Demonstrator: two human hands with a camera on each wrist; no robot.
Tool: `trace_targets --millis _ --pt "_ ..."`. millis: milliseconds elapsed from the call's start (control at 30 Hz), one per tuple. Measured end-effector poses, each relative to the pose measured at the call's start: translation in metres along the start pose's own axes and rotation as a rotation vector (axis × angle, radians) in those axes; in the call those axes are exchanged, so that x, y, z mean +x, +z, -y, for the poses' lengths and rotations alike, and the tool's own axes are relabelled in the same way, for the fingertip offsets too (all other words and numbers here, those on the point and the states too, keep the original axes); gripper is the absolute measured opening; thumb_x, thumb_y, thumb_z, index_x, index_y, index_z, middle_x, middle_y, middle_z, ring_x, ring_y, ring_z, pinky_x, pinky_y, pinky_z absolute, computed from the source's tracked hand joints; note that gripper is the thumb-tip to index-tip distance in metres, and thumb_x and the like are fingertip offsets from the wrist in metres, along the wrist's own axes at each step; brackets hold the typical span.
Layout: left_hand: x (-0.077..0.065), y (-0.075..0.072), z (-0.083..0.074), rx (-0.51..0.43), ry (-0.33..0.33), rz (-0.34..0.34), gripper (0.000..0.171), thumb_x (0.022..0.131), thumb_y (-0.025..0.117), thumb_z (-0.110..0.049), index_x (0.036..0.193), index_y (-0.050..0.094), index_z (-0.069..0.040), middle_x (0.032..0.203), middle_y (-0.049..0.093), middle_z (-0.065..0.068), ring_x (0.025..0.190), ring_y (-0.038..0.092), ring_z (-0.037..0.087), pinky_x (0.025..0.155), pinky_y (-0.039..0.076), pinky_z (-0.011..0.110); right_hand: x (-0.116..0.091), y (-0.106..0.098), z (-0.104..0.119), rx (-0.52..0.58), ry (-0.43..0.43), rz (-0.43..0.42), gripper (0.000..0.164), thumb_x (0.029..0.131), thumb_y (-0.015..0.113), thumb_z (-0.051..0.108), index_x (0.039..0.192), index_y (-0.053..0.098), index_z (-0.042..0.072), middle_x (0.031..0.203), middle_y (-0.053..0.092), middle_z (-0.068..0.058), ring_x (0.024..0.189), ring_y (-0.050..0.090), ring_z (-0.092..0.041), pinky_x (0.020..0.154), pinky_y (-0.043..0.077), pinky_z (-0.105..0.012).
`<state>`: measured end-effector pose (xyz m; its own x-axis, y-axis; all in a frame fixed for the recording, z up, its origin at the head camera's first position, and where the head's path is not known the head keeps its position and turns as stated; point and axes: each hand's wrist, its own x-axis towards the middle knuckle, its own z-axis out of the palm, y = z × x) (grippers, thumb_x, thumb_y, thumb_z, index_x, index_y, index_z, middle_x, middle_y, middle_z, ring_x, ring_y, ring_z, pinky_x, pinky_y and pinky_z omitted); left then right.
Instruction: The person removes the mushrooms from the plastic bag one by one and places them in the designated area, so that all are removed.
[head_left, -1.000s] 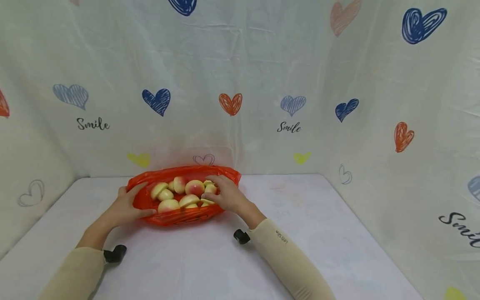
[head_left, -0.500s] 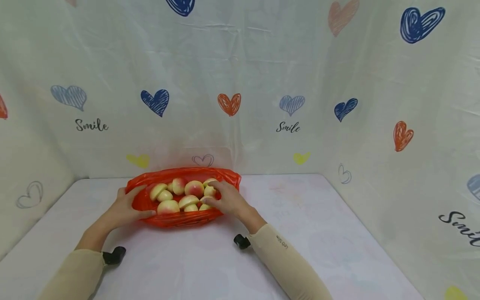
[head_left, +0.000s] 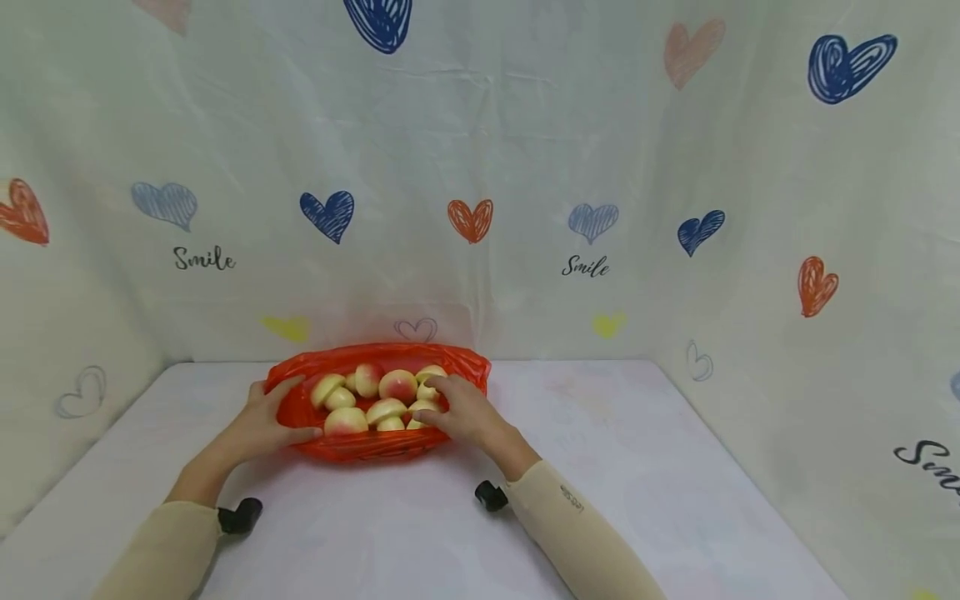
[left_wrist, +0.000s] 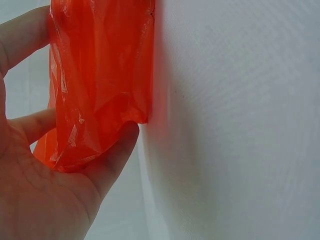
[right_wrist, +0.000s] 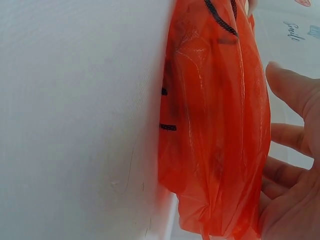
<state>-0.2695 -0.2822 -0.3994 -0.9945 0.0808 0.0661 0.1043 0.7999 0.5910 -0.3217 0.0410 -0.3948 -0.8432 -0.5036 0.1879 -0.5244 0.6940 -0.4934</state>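
A thin, glossy red plastic bag (head_left: pixel 367 450) lies at the back of the table with its wide mouth turned up. Several cream-yellow mushroom-shaped pieces (head_left: pixel 397 385), some blushed pink, are gathered inside it. At the bag's left end my left hand (head_left: pixel 258 423) holds the plastic, thumb on the near side and fingers at the far side. The left wrist view shows that end cupped between thumb (left_wrist: pixel 120 150) and fingers. My right hand (head_left: pixel 468 414) reaches over the right end with fingers spread above the nearest mushroom shapes. Seen from the right wrist, its thumb (right_wrist: pixel 290 87) stands apart from the plastic.
A white table (head_left: pixel 390 533) runs from the bag toward me and out to the right. Behind it hangs a pale curtain (head_left: pixel 517 292) printed with hearts and "Smile". Black wrist cameras sit below the left sleeve (head_left: pixel 161 546) and right sleeve (head_left: pixel 577 525).
The head view has shifted, so the whole scene sits slightly lower and further right. Both hands remain at the bag's two ends, with hardly any movement relative to it.
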Motion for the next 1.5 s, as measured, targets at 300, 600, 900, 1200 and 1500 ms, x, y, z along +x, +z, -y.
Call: trace_targets --millis 300,600,900,1200,1500 --pt "0.0005 0.0024 -0.0012 0.008 0.011 0.006 0.103 0.075 0.075 -0.051 0.148 0.022 -0.001 0.131 0.013 0.039 0.117 0.031 0.062 0.089 0.035 0.072 -0.0031 0.0031 -0.0038 0.01 0.001 -0.006 0.054 0.087 0.068 0.044 0.131 0.056 0.015 0.123 0.056 0.0 0.113 0.05 -0.018 0.098 0.045 -0.036" --pt "-0.0002 0.0024 -0.0017 0.006 0.022 0.003 0.102 0.075 0.076 -0.05 0.148 0.022 -0.002 0.13 0.014 0.038 0.116 0.032 0.061 0.09 0.035 0.072 -0.0014 0.0049 -0.0036 0.044 0.014 0.016 0.048 0.087 0.069 0.038 0.127 0.059 0.014 0.12 0.058 0.003 0.11 0.051 -0.015 0.097 0.045 -0.034" --pt "0.0004 0.0003 -0.0031 0.015 0.023 -0.002 0.102 0.076 0.076 -0.049 0.148 0.021 0.0 0.13 0.014 0.038 0.116 0.031 0.06 0.091 0.035 0.072 0.0021 0.0053 -0.0022 0.063 0.021 0.034 0.043 0.088 0.069 0.034 0.124 0.061 0.012 0.115 0.059 0.005 0.105 0.051 -0.013 0.095 0.046 -0.033" --pt "-0.0001 0.0002 -0.0023 0.013 0.019 -0.002 0.103 0.075 0.076 -0.049 0.147 0.022 0.001 0.129 0.015 0.038 0.116 0.032 0.061 0.091 0.034 0.072 0.0031 0.0068 0.0024 0.093 0.071 0.058 0.044 0.089 0.068 0.031 0.128 0.059 0.013 0.121 0.058 0.003 0.108 0.051 -0.014 0.097 0.045 -0.033" --pt "0.0002 0.0014 -0.0011 -0.001 -0.001 0.011 0.106 0.074 0.075 -0.054 0.148 0.021 0.0 0.131 0.014 0.037 0.118 0.03 0.061 0.092 0.033 0.072 0.0034 0.0068 0.0059 0.09 0.053 0.045 0.043 0.089 0.067 0.025 0.128 0.058 0.009 0.122 0.059 0.0 0.107 0.053 -0.015 0.097 0.045 -0.033"
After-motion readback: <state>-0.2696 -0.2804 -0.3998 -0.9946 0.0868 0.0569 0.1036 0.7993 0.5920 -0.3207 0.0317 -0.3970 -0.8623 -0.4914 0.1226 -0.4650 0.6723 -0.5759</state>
